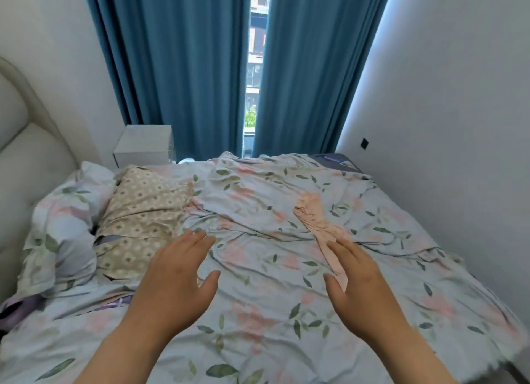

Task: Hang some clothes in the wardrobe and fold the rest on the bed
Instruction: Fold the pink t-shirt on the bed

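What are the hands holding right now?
Nothing. The left hand and right hand both hover open above the bed; the peach garment lies ungripped beyond the right fingertips.

curtains (177, 54) blue; bedcover (258, 312) floral; garment (321, 226) peach; pillow (143, 220) beige-patterned

A: Where's the light from?
B: Daylight, through the narrow gap (256, 68) between the blue curtains (183, 54); it's overexposed there. A pale glow also runs down the right wall (447, 97) beside the curtain edge.
A: Shadows?
B: Soft ones only, in the folds of the bedding (272, 312). The room is evenly bright.
A: Sharpness?
B: Slightly soft overall, smeared at the corners, and the wide lens bows the walls outward.
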